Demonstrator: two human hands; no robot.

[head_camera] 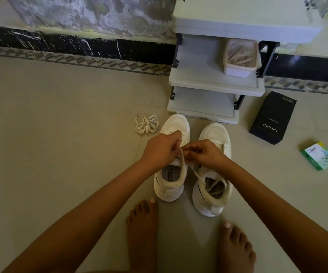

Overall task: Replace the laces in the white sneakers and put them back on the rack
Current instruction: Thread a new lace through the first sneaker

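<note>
rack [214,83]: grey, 3 shelves, up against the wall
L shoe [176,123]: white, on the floor right in front of the rack's bottom shelf, toe pointing at it, nearly touching
R shoe [216,133]: white too, just beside L shoe, toe to the rack as well, sits a bit further back from it
L hand [160,149]: over L shoe's tongue area, fingers curled in, pinching the lace
R hand [205,154]: fingers curled, pinching the same lace, fingertips almost meeting L hand's
lace [198,174]: white, flat. Runs from the hands away from the rack, and the loose end is piled inside R shoe's opening. Hands cover the eyelets, so can't tell what's threaded tbh
spare lace [147,124]: loose bundle on the floor, left of the rack's base, just beside L shoe's toe
tub [240,58]: on the rack's mid shelf, right side, pale stuff inside, too blurry to say what
black box [273,118]: flat on the floor, just right of the rack's base
green box [319,155]: floor, further right of the rack, past the black box
feet [142,229]: bare, on the floor, on the shoes' far side from the rack
</note>
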